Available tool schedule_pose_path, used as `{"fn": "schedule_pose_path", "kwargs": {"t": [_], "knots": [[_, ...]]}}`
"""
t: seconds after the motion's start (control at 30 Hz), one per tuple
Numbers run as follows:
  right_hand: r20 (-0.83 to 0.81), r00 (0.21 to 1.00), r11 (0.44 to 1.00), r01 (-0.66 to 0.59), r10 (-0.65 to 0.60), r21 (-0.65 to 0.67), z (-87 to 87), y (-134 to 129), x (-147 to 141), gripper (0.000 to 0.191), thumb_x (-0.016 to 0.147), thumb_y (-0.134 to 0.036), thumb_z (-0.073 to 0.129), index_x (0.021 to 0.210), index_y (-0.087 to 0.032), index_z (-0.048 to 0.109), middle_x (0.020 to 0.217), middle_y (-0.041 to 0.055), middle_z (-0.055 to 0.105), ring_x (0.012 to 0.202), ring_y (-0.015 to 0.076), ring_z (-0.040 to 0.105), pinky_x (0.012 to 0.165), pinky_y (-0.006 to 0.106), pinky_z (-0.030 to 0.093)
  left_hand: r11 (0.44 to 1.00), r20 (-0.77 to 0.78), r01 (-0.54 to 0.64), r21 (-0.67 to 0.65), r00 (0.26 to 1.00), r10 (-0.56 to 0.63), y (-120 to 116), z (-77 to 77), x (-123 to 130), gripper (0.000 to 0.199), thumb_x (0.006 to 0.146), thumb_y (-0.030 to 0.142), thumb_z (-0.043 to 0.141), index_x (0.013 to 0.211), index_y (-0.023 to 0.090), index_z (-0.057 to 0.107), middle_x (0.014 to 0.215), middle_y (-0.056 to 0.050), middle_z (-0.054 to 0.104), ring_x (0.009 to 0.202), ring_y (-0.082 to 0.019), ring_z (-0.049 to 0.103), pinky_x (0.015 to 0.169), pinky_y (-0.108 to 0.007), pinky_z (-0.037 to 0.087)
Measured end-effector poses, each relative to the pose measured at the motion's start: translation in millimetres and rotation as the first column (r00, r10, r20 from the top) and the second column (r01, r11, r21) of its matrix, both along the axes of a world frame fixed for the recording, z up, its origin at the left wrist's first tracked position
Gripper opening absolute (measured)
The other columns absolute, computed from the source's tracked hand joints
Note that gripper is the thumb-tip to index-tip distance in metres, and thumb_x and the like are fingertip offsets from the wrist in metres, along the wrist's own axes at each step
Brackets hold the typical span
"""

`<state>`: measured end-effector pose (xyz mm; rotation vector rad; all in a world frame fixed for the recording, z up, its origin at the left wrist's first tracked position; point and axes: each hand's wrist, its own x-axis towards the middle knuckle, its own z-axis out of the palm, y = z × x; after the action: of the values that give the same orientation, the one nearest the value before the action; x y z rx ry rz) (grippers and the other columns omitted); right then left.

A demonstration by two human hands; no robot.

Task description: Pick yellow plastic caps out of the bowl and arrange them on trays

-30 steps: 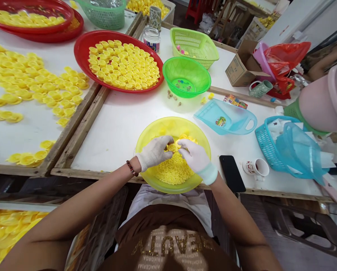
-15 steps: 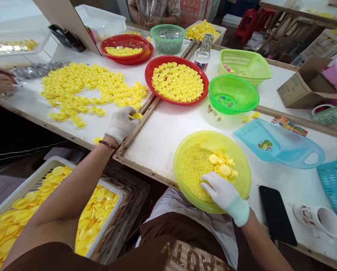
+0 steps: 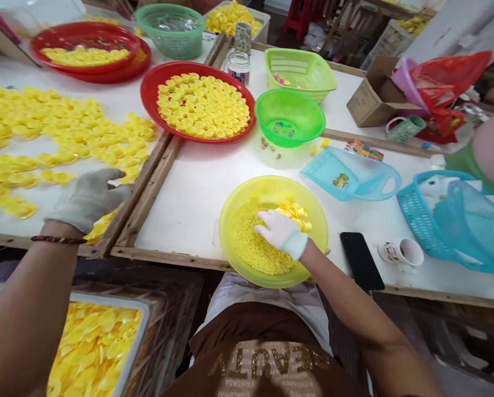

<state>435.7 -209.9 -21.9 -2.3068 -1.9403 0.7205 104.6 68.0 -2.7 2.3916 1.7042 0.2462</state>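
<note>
My left hand [image 3: 90, 199], in a pale glove, is over the table's wooden edge strip, beside loose yellow caps [image 3: 44, 124] spread over the left table. Its thumb and forefinger are apart with nothing seen between them; some caps lie partly hidden under it. My right hand [image 3: 280, 230], also gloved, reaches into a translucent yellow bowl [image 3: 234, 190]. Its fingertips, slightly apart, are at the small yellow beads [image 3: 251, 242]; whether any bead is between them is too small to tell. Larger yellow pieces [image 3: 292, 211] are heaped behind this hand in the bowl.
A red plate [image 3: 150, 96] of yellow cups stands behind, beside a green bowl [image 3: 290, 118]. To the right are a blue scoop [image 3: 354, 184], a black phone [image 3: 361, 260], a mug [image 3: 408, 253] and a blue basket [image 3: 420, 209]. A crate of yellow pieces [image 3: 98, 342] is below left.
The view has swung right. My left hand has let go of the yellow cap and its fingers have parted. My right hand stays in the bowl, over the beads.
</note>
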Motion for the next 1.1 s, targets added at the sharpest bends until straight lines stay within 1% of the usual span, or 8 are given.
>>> {"fn": "schedule_pose_path", "kwargs": {"t": [0.07,0.17,0.3,0.43,0.63,0.77,0.93,1.1], "knots": [[-0.008,1.0,0.997,-0.024,0.023,-0.079,-0.6,6.2,-2.5,0.036,0.097,-0.051,0.051,0.103,-0.018,0.065,0.104,0.0093,0.065,0.084,0.0198,0.06,0.074,0.03,0.041,0.975,0.14,0.155,0.16,0.974,-0.178,-34.5,19.8,46.5,0.037,0.088,0.041,0.051,0.113,0.02,0.069,0.095,-0.004,0.071,0.1,-0.03,0.067,0.089,-0.044,0.052],[-0.094,0.986,0.971,-0.152,0.136,-0.183,2.9,-4.8,-6.6,0.047,0.092,-0.063,0.053,0.09,-0.018,0.068,0.094,0.0078,0.066,0.071,0.0179,0.057,0.064,0.03,0.036,0.893,0.339,0.435,0.11,0.829,-0.446,-95.3,32.6,128.1,0.031,0.088,0.034,0.057,0.108,0.016,0.072,0.104,-0.008,0.074,0.091,-0.022,0.069,0.087,-0.036,0.055],[-0.182,0.959,0.944,-0.252,0.215,-0.212,12.6,-32.4,-6.5,0.039,0.093,-0.054,0.055,0.087,-0.019,0.07,0.086,0.0058,0.067,0.072,0.0182,0.057,0.064,0.029,0.035,0.697,0.327,0.699,-0.161,0.704,-0.63,-148.3,4.8,226.6,0.025,0.087,0.022,0.055,0.103,0.017,0.074,0.104,-0.009,0.075,0.097,-0.021,0.068,0.091,-0.031,0.052],[-0.236,0.949,0.96,-0.244,0.208,-0.136,14.1,-47.3,-0.8,0.021,0.094,-0.032,0.056,0.097,-0.018,0.071,0.095,0.0059,0.068,0.083,0.0181,0.058,0.074,0.028,0.039,0.645,0.208,0.684,-0.341,0.724,-0.658,-162.3,-30.6,286.0,0.02,0.081,0.021,0.061,0.096,0.015,0.073,0.099,-0.011,0.074,0.091,-0.023,0.068,0.08,-0.03,0.052],[-0.328,0.938,0.992,-0.124,0.113,-0.013,4.7,-55.2,6.3,0.012,0.092,-0.019,0.058,0.09,-0.018,0.07,0.09,0.0038,0.068,0.084,0.017,0.058,0.079,0.028,0.042,0.638,0.213,0.721,-0.27,0.691,-0.691,-167.2,-37.5,279.1,0.026,0.081,0.013,0.053,0.1,0.016,0.07,0.1,-0.01,0.071,0.088,-0.022,0.065,0.077,-0.03,0.05],[-0.373,0.923,0.995,-0.073,0.092,0.065,1.4,-60.9,12.7,0.014,0.09,-0.013,0.057,0.092,-0.018,0.07,0.093,0.0042,0.069,0.087,0.0177,0.059,0.083,0.03,0.044,0.506,0.108,0.83,-0.235,0.539,-0.835,-167.4,-30.6,237.8,0.021,0.08,0.013,0.052,0.089,0.018,0.07,0.098,-0.011,0.07,0.09,-0.025,0.066,0.077,-0.034,0.049],[-0.378,0.923,0.993,-0.03,0.072,0.116,-0.4,-63.3,21.6,0.021,0.086,-0.007,0.055,0.095,-0.017,0.071,0.099,0.0063,0.072,0.093,0.0193,0.063,0.09,0.033,0.046,0.641,0.105,0.722,-0.262,0.682,-0.724,-155.5,-27.3,214.8,0.026,0.082,0.02,0.055,0.105,0.016,0.068,0.103,-0.012,0.07,0.097,-0.027,0.066,0.087,-0.036,0.05],[-0.358,0.932,0.994,-0.018,0.055,0.105,-0.8,-61.0,23.6,0.02,0.086,-0.007,0.055,0.093,-0.016,0.071,0.098,0.0067,0.073,0.093,0.0198,0.064,0.09,0.033,0.047,0.621,-0.033,0.691,-0.37,0.658,-0.752,-162.7,-26.7,231.7,0.041,0.08,0.028,0.063,0.119,0.018,0.065,0.119,-0.016,0.062,0.099,-0.031,0.066,0.079,-0.037,0.051]]}}
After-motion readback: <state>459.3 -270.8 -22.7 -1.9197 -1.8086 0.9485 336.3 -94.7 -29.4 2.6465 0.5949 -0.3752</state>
